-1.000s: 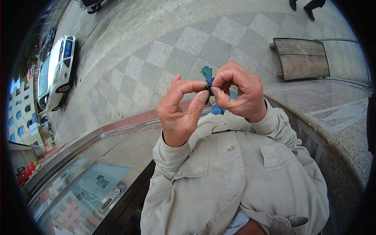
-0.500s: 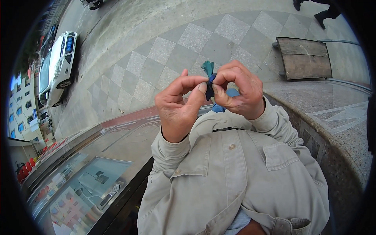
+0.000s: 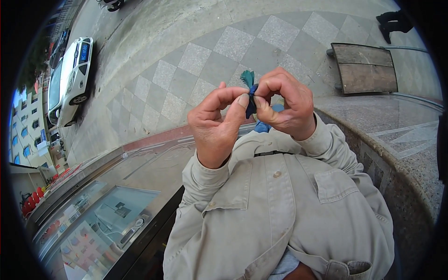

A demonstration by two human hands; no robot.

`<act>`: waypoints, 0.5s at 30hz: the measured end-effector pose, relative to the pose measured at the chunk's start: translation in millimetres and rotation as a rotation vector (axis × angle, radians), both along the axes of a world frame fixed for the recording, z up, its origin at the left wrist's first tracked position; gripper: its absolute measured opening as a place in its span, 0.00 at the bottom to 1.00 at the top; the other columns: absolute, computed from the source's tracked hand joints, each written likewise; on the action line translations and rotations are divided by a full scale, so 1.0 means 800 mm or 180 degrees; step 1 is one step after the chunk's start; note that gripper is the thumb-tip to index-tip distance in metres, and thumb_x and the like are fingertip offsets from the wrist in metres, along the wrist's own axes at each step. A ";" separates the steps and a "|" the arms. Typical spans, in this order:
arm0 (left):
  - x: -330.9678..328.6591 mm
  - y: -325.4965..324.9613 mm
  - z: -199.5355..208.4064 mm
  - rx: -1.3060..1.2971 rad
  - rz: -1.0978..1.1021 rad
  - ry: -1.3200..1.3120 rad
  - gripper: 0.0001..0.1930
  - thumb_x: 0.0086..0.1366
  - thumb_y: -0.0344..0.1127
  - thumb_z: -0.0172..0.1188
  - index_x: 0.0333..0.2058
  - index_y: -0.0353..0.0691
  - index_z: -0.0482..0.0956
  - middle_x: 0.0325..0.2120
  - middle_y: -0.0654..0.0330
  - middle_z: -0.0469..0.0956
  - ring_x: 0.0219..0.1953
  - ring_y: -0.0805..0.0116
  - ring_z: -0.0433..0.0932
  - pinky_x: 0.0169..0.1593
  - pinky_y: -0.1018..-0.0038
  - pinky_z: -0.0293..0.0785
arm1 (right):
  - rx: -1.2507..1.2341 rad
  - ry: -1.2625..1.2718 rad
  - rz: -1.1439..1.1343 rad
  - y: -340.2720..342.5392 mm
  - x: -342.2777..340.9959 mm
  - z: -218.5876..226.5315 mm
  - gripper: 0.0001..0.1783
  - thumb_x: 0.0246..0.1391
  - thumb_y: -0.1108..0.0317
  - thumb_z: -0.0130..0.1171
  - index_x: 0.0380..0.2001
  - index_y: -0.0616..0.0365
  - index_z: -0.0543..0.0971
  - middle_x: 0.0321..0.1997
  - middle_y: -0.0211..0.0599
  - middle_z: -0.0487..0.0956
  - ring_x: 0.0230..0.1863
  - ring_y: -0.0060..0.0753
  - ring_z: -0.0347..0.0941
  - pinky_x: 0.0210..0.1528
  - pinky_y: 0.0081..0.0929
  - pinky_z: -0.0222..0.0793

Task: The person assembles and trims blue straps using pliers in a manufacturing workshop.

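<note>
Small scrap (image 3: 252,88), one, gathered at the middle; teal and ragged at the upper end, dark blue at the middle and lower end; material cannot be told; located in front of the chest, between the two hands. Left hand (image 3: 213,122), bare, thumb and forefinger pinched on the scrap from its left side. Right hand (image 3: 290,105), bare, thumb and forefinger pinched on the same piece from its right side, fingertips of both hands nearly meeting. Jacket (image 3: 268,214), beige, buttoned front, flap pockets, long sleeves reaching the wrists. Paving (image 3: 210,65), light and dark grey diamonds, beyond the hands. Ledge (image 3: 406,123), speckled stone, to the right. Cart (image 3: 366,70), flat wooden top, metal bar, small wheels, past the ledge. Another person's legs (image 3: 394,22), dark trousers and shoes, upper right edge. Car (image 3: 70,81), white, parked at left. Building (image 3: 30,126), pale, blue windows, far left.
</note>
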State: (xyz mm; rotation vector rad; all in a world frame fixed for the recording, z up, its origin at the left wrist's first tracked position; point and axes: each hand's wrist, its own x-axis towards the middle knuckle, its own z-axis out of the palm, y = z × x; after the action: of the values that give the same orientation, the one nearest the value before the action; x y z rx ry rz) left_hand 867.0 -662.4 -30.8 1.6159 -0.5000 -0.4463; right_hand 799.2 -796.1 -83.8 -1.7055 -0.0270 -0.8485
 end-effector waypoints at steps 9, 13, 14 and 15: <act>0.001 -0.006 -0.007 0.0059 0.0220 -0.0018 0.04 0.59 0.25 0.59 0.34 0.32 0.79 0.27 0.64 0.79 0.29 0.80 0.76 0.58 0.65 0.63 | 0.1808 0.0822 0.0746 0.003 -0.003 -0.004 0.10 0.49 0.79 0.60 0.36 0.65 0.73 0.36 0.34 0.72 0.30 0.16 0.69 0.33 0.15 0.69; 0.002 -0.005 0.002 -0.0013 0.0152 0.0547 0.05 0.61 0.26 0.58 0.35 0.31 0.78 0.27 0.63 0.79 0.28 0.80 0.75 0.41 0.78 0.72 | 0.0777 0.0442 0.0409 -0.026 -0.001 0.010 0.11 0.50 0.80 0.59 0.39 0.65 0.74 0.37 0.35 0.73 0.32 0.16 0.70 0.34 0.15 0.70; 0.005 -0.002 0.002 -0.0054 0.0067 0.0701 0.06 0.61 0.26 0.58 0.36 0.30 0.78 0.28 0.62 0.79 0.29 0.80 0.75 0.40 0.80 0.71 | 0.0777 0.0447 0.0414 -0.028 0.001 0.010 0.11 0.50 0.80 0.59 0.39 0.65 0.74 0.37 0.35 0.73 0.32 0.16 0.70 0.34 0.15 0.70; 0.008 0.000 0.001 -0.0096 -0.0018 0.0857 0.06 0.61 0.26 0.59 0.36 0.30 0.78 0.28 0.62 0.79 0.30 0.80 0.75 0.38 0.82 0.70 | 0.0562 0.0427 0.0502 -0.029 0.002 0.010 0.10 0.51 0.80 0.59 0.39 0.65 0.75 0.37 0.36 0.73 0.32 0.16 0.71 0.33 0.14 0.71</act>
State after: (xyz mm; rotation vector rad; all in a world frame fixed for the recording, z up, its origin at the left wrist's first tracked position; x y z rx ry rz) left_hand 873.5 -662.5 -30.1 1.4978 -0.3064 -0.6472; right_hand 801.0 -819.5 -75.7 -1.5682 0.0042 -0.6005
